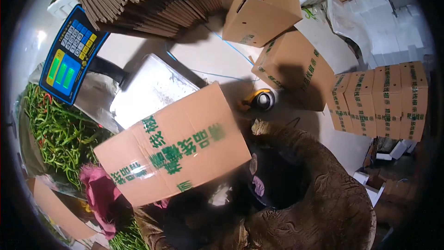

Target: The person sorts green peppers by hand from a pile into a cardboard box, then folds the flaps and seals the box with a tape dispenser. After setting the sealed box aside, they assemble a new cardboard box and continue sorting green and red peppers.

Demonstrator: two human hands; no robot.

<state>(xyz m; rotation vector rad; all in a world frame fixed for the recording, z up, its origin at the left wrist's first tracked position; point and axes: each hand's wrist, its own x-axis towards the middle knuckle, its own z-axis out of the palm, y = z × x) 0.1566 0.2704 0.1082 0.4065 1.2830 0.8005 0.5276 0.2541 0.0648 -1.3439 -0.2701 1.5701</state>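
Observation:
A taped cardboard box (175, 146) with green printed writing is directly before me, tilted in the view. It overlaps the near end of the metal weighing platform (156, 90); whether it rests on it I cannot tell. My right brown sleeve (295, 135) reaches to the box's right edge, where dark shadow hides my right hand. The left sleeve (149, 225) runs under the box's lower left corner, and the box covers my left hand. Just right of the box, a yellow-and-black tape dispenser (258, 100) lies on the floor.
The scale's lit display and keypad (71, 55) stand at the left above heaped green chillies (62, 135). Flattened cartons (149, 0) are stacked behind. An open box (263, 14), a closed box (295, 69) and several stacked boxes (380, 100) occupy the right. Pink cloth (100, 194) lies lower left.

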